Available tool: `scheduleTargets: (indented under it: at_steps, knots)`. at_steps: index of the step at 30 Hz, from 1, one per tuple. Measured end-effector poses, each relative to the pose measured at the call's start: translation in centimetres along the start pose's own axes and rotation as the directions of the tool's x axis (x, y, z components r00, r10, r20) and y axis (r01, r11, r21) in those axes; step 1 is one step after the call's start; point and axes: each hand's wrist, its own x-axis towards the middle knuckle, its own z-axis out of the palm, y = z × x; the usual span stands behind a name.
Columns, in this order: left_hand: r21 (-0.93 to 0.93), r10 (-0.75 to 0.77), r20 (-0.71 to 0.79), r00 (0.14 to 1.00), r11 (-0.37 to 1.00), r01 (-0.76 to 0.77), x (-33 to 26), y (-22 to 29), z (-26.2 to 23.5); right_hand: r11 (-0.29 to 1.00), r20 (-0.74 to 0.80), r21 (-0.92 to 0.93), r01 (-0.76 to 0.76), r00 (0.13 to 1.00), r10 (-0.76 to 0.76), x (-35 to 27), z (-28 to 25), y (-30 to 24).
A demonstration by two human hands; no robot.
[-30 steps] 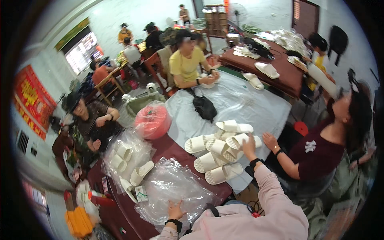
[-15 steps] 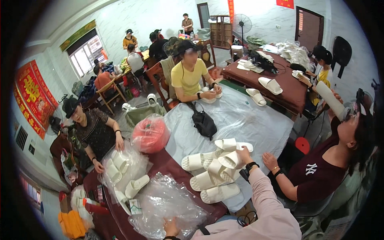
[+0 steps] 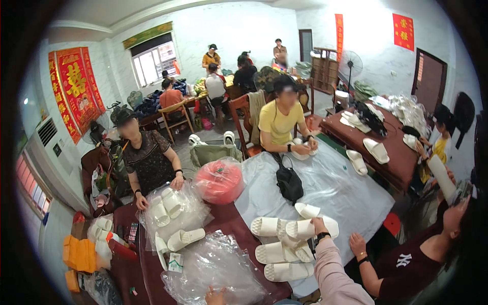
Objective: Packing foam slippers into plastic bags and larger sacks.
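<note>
My right hand [image 3: 319, 226] grips a white slide slipper [image 3: 300, 230] on top of a heap of similar slippers. Beneath it lie more white slippers [image 3: 288, 271], crossing one another near the table's front. At the bottom edge, my left hand [image 3: 215, 296] rests with fingers apart on a stack of clear plastic bags [image 3: 213, 267]; part of it is cut off by the frame. Left of the bags, a single white slipper [image 3: 186, 239] lies beside a small white-and-green card [image 3: 175, 262].
Across the left side a co-worker's hands [image 3: 177, 180] hold a clear bag with a slipper pair [image 3: 166, 206]. A red plastic-wrapped roll [image 3: 220, 181] and a black bag [image 3: 290, 185] stand on the table. Someone's hand [image 3: 358, 245] rests close to my right arm.
The view has swung left, so the scene sits further right and lower. The slipper in my right hand has turned more level. My left hand stays on the bags.
</note>
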Motion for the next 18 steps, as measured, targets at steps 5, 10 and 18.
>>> scheduleTargets:
  at_steps: [5, 10, 18]
  knots:
    - [-0.102, -0.064, -0.04, 0.997, 0.993, 0.059, 1.3, 0.2, 1.6, 0.98, 0.166, -0.056, -0.189, 0.967, 0.196, -2.8, 0.4, -2.7]
    - [-0.022, -0.114, 0.065, 0.991, 0.993, 0.116, 2.0, 0.0, 2.7, 0.948, 0.383, 0.202, -0.245, 0.911, 0.154, -9.8, 3.3, -4.9]
    - [-0.032, -0.022, 0.0, 1.0, 0.999, 0.022, 0.7, -0.3, 0.8, 0.843, 0.649, 0.257, -0.473, 0.731, 0.212, -26.4, 11.8, -3.6]
